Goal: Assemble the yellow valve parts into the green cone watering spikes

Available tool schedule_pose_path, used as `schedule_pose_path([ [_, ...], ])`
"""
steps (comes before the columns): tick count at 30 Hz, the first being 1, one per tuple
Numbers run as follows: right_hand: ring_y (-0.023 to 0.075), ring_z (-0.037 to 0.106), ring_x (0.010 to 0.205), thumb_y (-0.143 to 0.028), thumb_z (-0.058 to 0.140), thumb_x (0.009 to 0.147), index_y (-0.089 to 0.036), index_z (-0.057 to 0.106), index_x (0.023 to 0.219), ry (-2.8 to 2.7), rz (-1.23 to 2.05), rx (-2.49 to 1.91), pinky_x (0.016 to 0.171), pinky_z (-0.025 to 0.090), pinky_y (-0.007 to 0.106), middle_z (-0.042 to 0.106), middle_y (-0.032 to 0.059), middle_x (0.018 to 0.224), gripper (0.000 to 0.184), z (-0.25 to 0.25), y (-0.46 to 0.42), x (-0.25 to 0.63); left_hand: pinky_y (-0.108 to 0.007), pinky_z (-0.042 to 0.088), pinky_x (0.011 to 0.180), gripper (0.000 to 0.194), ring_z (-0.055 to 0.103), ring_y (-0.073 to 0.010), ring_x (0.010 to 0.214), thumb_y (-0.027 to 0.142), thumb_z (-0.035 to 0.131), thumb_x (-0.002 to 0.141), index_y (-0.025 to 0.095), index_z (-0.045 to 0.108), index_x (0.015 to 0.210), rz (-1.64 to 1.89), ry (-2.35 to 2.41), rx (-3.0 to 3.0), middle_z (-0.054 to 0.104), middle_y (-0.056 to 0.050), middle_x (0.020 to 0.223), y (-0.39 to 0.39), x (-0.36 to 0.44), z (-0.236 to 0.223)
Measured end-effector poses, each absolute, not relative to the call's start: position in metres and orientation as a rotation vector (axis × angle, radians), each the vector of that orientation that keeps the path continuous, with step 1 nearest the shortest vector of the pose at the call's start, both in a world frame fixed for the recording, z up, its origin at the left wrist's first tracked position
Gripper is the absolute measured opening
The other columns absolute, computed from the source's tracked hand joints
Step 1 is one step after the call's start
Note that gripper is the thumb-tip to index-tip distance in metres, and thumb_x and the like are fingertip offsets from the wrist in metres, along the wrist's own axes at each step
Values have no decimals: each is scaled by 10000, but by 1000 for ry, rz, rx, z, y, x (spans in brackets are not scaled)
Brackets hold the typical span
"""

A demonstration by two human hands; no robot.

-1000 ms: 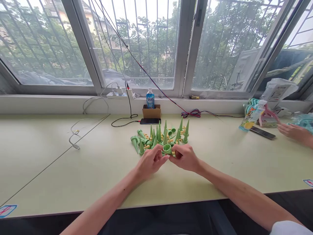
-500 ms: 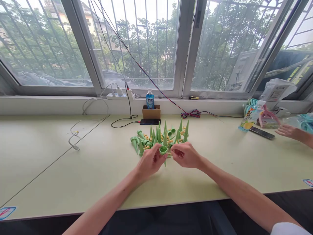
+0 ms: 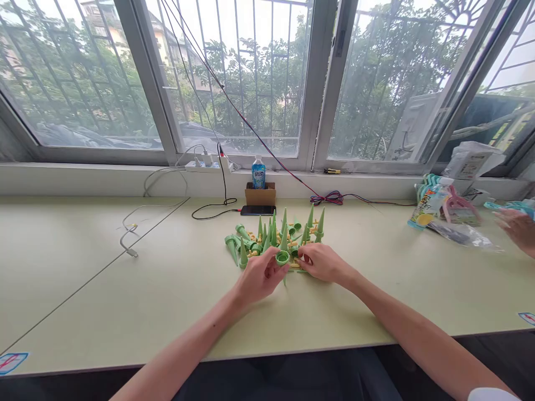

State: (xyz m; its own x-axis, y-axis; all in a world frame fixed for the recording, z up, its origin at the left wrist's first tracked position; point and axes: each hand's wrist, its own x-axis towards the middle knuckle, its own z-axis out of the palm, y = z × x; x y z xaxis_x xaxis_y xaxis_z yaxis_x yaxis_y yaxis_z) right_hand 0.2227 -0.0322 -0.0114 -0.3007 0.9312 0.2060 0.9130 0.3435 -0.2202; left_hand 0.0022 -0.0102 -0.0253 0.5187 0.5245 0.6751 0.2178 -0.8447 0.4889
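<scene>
My left hand is closed round a green plastic cone spike, held with its round open cap up and its tip pointing down. My right hand rests just to the right of it, fingers curled down at the near edge of a pile of green cones and small yellow parts on the table. What the right fingers pinch, if anything, is hidden. Several cones in the pile stand upright, others lie on their sides.
Behind the pile lie a dark phone, a small cardboard box and a blue bottle. Cables trail at the left. At the far right, another person's hand is by a plastic bag and packets.
My right hand has let go of the cone's cap and dropped to the pile's near edge. The left hand keeps the cone. The other person's hand pulled a plastic bag over the phone at right.
</scene>
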Motion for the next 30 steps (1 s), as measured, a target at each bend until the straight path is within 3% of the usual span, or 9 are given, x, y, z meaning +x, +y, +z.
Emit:
schedule_pose_path([
  [13,188,615,779,-173,547,949,-177,579,847,-2343,76,-1675,624,333,258,654,62,865,107,-12,-33,222,-186,437,429,233,491,-76,358,352,573,927,149,564,1042,1112,662,2150,525,71,482,-15,2,-16],
  [24,153,546,684,-143,488,952,-186,537,794,-2227,66,-1529,608,341,241,613,29,756,171,-9,-36,219,-191,427,371,293,492,-78,371,418,604,918,152,555,1034,1106,593,1817,492,71,521,-14,3,-14],
  [30,118,495,564,-118,492,891,-196,550,973,-2111,237,-1343,567,367,220,578,-27,666,126,-11,-42,213,-192,412,348,355,503,-77,354,451,623,904,164,537,1095,1114,593,1702,481,83,561,-13,3,-11],
])
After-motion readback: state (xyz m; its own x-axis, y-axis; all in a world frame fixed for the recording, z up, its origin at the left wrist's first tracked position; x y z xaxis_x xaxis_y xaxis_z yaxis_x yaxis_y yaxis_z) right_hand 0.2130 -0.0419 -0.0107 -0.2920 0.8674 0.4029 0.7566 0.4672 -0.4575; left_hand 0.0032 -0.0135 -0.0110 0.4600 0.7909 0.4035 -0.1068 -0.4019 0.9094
